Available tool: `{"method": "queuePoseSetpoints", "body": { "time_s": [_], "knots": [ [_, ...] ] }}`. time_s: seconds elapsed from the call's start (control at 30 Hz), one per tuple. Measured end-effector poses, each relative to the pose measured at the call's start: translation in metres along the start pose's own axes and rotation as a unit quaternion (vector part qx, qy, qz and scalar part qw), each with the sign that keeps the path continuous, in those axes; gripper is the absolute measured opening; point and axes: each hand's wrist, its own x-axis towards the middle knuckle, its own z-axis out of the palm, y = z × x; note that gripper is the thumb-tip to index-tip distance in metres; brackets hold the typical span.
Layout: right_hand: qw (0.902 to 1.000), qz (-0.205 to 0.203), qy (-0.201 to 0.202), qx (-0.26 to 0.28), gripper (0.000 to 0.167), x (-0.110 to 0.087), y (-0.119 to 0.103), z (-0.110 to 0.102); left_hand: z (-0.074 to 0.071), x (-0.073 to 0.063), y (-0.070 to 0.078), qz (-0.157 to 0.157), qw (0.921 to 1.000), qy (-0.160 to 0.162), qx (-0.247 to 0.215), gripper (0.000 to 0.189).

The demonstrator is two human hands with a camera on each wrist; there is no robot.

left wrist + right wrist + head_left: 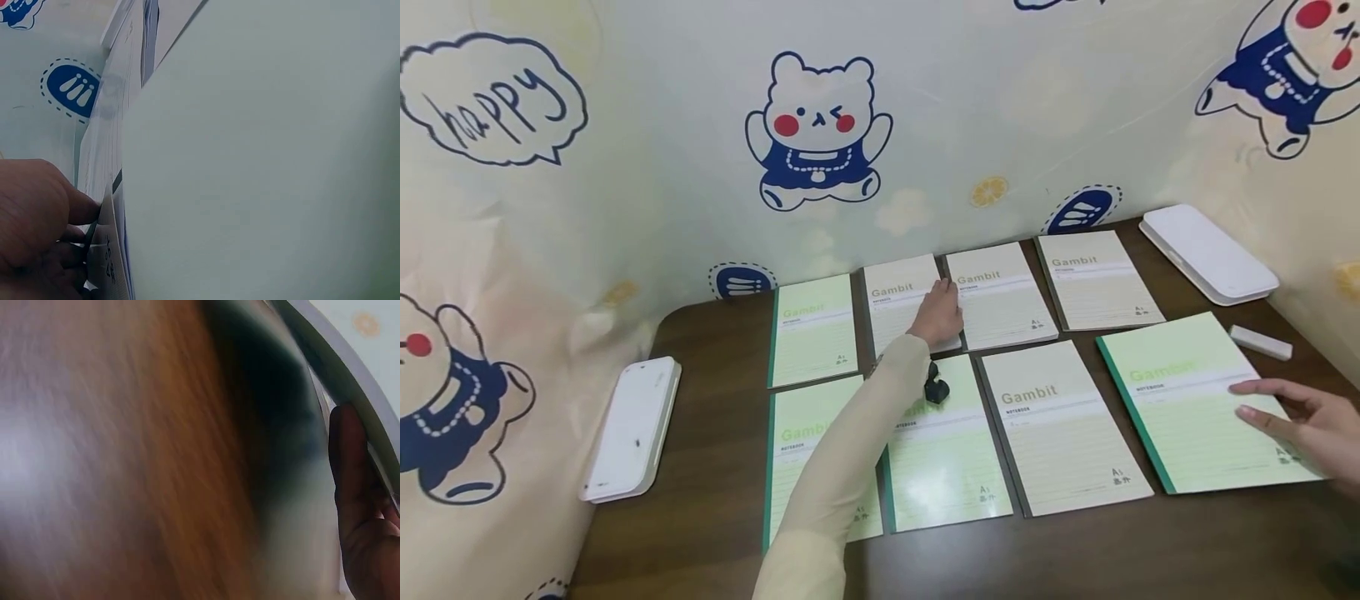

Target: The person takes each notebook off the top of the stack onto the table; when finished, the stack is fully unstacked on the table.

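My left hand (pixel 936 312) reaches to the back row, where its thumb and curled fingers grip the right edge of a beige notebook (pixel 901 292). A dark spine of another beige notebook (pixel 1000 300) lies right beside those fingers. In the left wrist view the thumb (pixel 81 206) sits at the notebook's edge. My right hand (pixel 1300 417) lies over the lower right of a green notebook (pixel 1202 433), thumb and forefinger extended across the cover. In the right wrist view the thumb (pixel 350 444) shows beside a notebook edge; the rest is blurred.
Other green notebooks (pixel 812 333) and beige notebooks (pixel 1060 442) lie in two rows on the dark table (pixel 715 467). A white case (pixel 636 425) stands at left, another white case (pixel 1210 254) at back right, near a small white block (pixel 1260 342). A patterned cloth (pixel 662 167) hangs behind.
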Motion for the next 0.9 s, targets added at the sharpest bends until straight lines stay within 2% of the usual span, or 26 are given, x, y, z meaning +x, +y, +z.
{"method": "queuePoseSetpoints", "body": {
  "time_s": [0.1, 0.2, 0.3, 0.4, 0.53, 0.63, 0.73, 0.83, 0.9],
  "knots": [
    [0.9991, 0.007, -0.035, -0.022, 0.043, -0.003, -0.004, 0.007, 0.001, -0.001, -0.001, -0.004, 0.9999, -0.008, -0.008, 0.053],
    [0.9944, -0.012, -0.046, -0.094, 0.056, -0.004, -0.017, 0.012, 0.001, -0.002, -0.003, -0.003, 0.9999, -0.01, -0.01, 0.053],
    [0.9812, -0.057, -0.031, -0.182, 0.059, -0.001, -0.031, 0.015, 0.0, -0.001, -0.007, -0.006, 1.0, -0.006, -0.005, 0.054],
    [0.9687, -0.105, -0.021, -0.224, 0.054, 0.002, -0.037, 0.018, -0.001, -0.001, -0.01, -0.011, 0.9999, 0.001, 0.002, 0.054],
    [0.957, -0.158, -0.002, -0.243, 0.042, 0.005, -0.035, 0.025, -0.003, -0.003, -0.012, -0.017, 0.9998, 0.001, 0.0, 0.053],
    [0.9548, -0.167, 0.002, -0.246, 0.038, 0.006, -0.035, 0.027, -0.004, -0.005, -0.012, -0.018, 0.9998, -0.002, -0.002, 0.053],
    [0.9517, -0.173, -0.013, -0.254, 0.039, 0.009, -0.038, 0.026, -0.004, -0.006, -0.011, -0.022, 0.9997, 0.002, -0.011, 0.054],
    [0.9453, -0.194, -0.022, -0.262, 0.041, 0.018, -0.052, 0.023, -0.004, -0.007, -0.009, -0.022, 0.9989, 0.023, -0.034, 0.056],
    [0.9402, -0.215, -0.015, -0.264, 0.044, 0.028, -0.07, 0.02, -0.009, -0.01, -0.006, -0.009, 0.9981, 0.041, -0.045, 0.059]
  ]
}}
